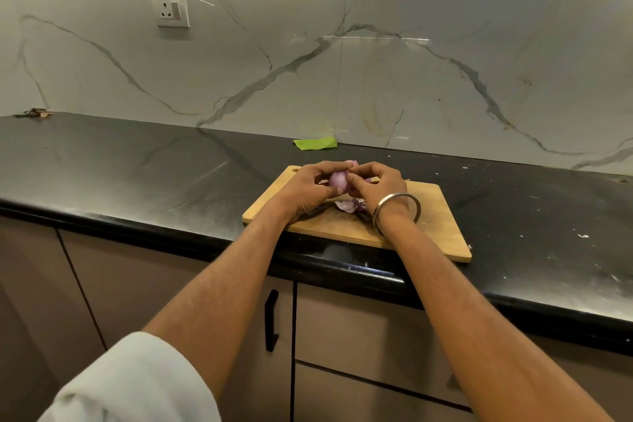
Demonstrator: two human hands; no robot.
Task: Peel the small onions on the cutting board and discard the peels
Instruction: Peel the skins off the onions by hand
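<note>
A small purple onion (337, 180) is held above the wooden cutting board (431, 216). My left hand (310, 187) grips it from the left, fingers curled round it. My right hand (375, 183), with a metal bangle on the wrist, pinches a strip of skin at the onion's top right. Loose purple peels (347, 205) lie on the board under my hands. Anything else on the board behind my hands is hidden.
The board lies on a black counter (137, 164), its right corner past the front edge. A green scrap (315, 143) lies by the marble wall, which carries a socket (173, 8). Dry debris (34, 112) sits far left. Cabinet doors with a black handle (271, 320) are below.
</note>
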